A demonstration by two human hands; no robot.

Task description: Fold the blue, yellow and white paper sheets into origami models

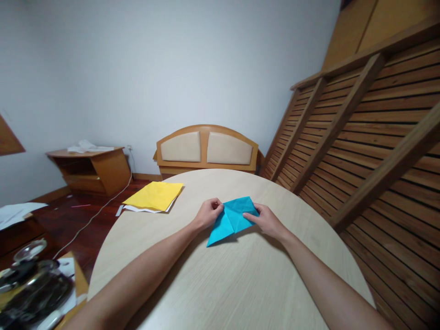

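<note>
A folded blue paper (231, 221) lies on the round light-wood table (227, 284), creased into angular flaps with one point toward me. My left hand (207, 213) pinches its left edge between thumb and fingers. My right hand (265, 220) grips its right edge, fingertips on top of the fold. Both forearms stretch across the tabletop from the near edge.
A stack of yellow and white paper sheets (154, 196) sits at the table's far left edge. Behind stand a padded wooden headboard (206, 149), a low wooden cabinet (91, 167) and slatted wood panels (371, 151) on the right. Dark metal items (32, 288) lie at the lower left.
</note>
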